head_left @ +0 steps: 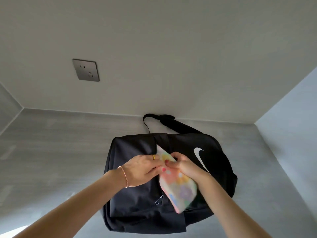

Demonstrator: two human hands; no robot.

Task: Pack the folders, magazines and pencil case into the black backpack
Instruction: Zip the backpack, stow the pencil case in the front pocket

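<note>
Where the black backpack [140,200] lies flat on the grey table [51,152], pastel floral pencil case [178,186] held just above its middle, blurred at the lower end. Left hand [145,169] pinching the case's upper edge, fingers curled; right hand [185,166] gripping it from the other side. Beyond, strap [173,122] against the wall, wall socket [85,70] higher up.

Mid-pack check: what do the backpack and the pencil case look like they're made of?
Backpack: seems a woven synthetic such as nylon or polyester, matte black; it sags and creases softly, with a printed white swoosh.
Pencil case: looks like soft fabric or padded cloth, pastel floral print, matte; it bends where both hands grip it. It is motion-blurred, so a coated surface cannot be ruled out.
</note>
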